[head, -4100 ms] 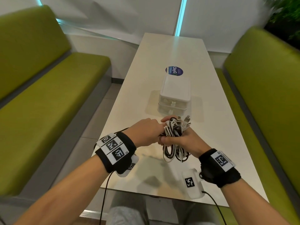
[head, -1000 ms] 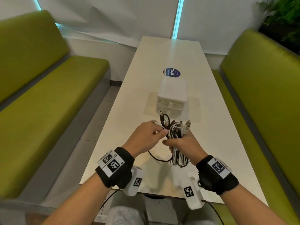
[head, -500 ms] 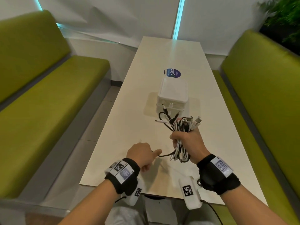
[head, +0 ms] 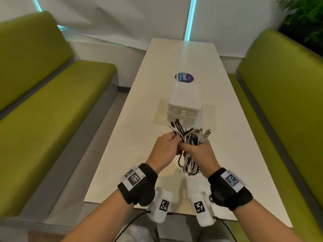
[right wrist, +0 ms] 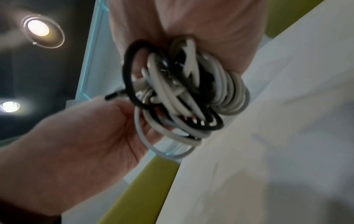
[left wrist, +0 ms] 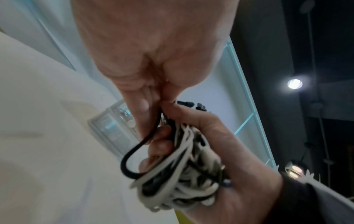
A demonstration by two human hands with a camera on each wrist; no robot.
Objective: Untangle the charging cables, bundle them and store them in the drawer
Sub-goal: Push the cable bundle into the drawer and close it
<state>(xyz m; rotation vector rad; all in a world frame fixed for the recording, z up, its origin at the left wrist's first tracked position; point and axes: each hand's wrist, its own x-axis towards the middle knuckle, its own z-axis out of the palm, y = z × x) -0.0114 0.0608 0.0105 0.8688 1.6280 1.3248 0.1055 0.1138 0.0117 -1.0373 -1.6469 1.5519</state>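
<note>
A bundle of black and white charging cables (head: 189,164) is held upright above the white table (head: 132,154). My right hand (head: 201,151) grips the bundle around its middle, plugs sticking out on top. My left hand (head: 166,147) pinches a black cable strand (left wrist: 138,150) against the bundle's left side. Looped coils (right wrist: 191,94) hang below my right fist. The small white drawer box (head: 184,103) stands just beyond the hands, its drawers closed.
A round blue sticker (head: 184,78) lies on the table behind the box. Green benches (head: 43,128) run along both sides of the table. A plant (head: 304,16) stands at the far right.
My left hand, which had dropped to the table's left side half a second ago, has come back up to the bundle and taken the black strand. My right hand kept its hold.
</note>
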